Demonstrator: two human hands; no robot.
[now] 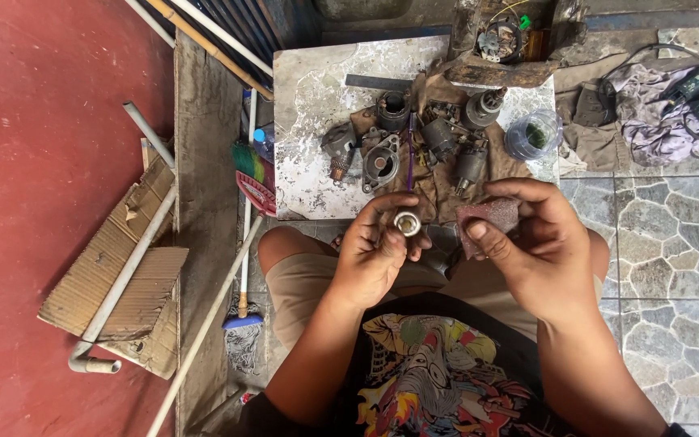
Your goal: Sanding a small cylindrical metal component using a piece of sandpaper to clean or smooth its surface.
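Left hand [375, 251] pinches one metal bushing [407, 222]; right hand [537, 243] grips one sandpaper scrap [489, 218], partly hidden by fingers.

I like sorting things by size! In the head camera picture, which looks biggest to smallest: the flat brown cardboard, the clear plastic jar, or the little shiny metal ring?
1. Flat brown cardboard on the red floor.
2. Clear plastic jar on the marble slab.
3. Little shiny metal ring, held in the left hand; being nearer the camera, it looks bigger than it really is.
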